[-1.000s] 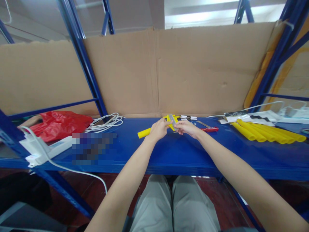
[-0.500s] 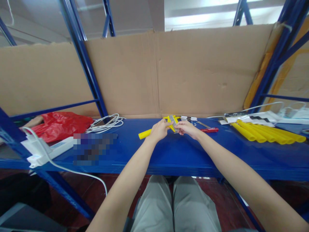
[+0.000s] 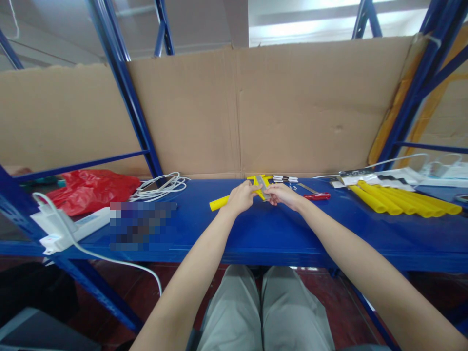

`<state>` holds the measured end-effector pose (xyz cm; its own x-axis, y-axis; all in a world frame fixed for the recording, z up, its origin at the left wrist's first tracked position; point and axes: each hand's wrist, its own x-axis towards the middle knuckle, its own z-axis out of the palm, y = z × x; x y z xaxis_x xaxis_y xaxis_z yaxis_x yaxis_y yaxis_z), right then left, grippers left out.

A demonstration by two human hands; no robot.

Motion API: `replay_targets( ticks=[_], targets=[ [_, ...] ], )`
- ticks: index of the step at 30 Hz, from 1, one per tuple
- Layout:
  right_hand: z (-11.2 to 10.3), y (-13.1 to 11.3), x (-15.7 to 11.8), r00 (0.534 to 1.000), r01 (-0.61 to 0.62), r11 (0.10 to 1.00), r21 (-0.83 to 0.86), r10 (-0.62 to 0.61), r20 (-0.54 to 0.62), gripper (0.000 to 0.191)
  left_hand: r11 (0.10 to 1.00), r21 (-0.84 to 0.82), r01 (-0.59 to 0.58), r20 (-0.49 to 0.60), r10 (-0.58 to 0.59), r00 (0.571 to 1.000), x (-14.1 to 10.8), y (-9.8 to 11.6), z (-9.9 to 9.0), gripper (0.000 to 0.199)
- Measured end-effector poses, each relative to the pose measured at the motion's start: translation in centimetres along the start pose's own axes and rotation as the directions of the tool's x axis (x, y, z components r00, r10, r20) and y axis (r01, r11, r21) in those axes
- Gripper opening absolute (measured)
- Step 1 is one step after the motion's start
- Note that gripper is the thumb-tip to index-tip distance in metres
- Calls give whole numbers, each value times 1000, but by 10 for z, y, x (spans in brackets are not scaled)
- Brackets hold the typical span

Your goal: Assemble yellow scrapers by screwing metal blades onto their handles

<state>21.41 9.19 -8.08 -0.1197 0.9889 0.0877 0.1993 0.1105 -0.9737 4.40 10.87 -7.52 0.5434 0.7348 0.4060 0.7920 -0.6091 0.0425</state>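
Grey flat piece is what it's all about here. Only got the head view: it's right between the person's two hands, up toward the back of the blue bench. Left hand has its fingers curled in, pinching the piece from one side; right hand has a fingertip pinch on the other, also curled. Yellow bits show around it, but can't tell which are attached and which just lie behind. A yellow tube end pokes out past the left hand; can't tell if that's gripped too.

Progress-wise, I'd call it mid-job: the piece is in hand, not set down, and nothing looks clearly finished. The row of yellow tubes and the red-handled tool sit untouched to the right. How much is left, honestly can't tell.
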Motion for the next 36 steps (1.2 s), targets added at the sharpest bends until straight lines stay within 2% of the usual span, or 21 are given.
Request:
replay_targets(
  ticks=[8, 25, 27, 30, 33, 36],
  targets=[
    [1, -1, 3, 998, -58, 997, 60, 57, 16, 28, 1000, -9, 22, 13, -22, 1000, 0, 2, -2, 39],
    [-3, -3, 0, 1000, -7, 992, -127, 5, -18, 22, 1000, 18, 25, 38, -26, 999, 0, -4, 1, 40],
    [-7, -3, 2, 997, 2, 985, -173, -15, -70, 22, 1000, 17, 19, 37, -20, 999, 0, -5, 1, 39],
    [-17, -2, 7, 972, -53, 937, -347, -32, -234, 20, 1000, 13, 19, 40, -20, 999, 0, -6, 1, 37],
    [-34, -2, 8, 894, -208, 769, -605, -101, -436, 18, 999, 19, 27, 46, -28, 999, 0, -7, 1, 37],
    [-53, -1, 5, 798, -386, 606, -695, -159, -581, 25, 999, 24, 25, 51, -26, 998, 0, -6, 1, 36]
  ],
)
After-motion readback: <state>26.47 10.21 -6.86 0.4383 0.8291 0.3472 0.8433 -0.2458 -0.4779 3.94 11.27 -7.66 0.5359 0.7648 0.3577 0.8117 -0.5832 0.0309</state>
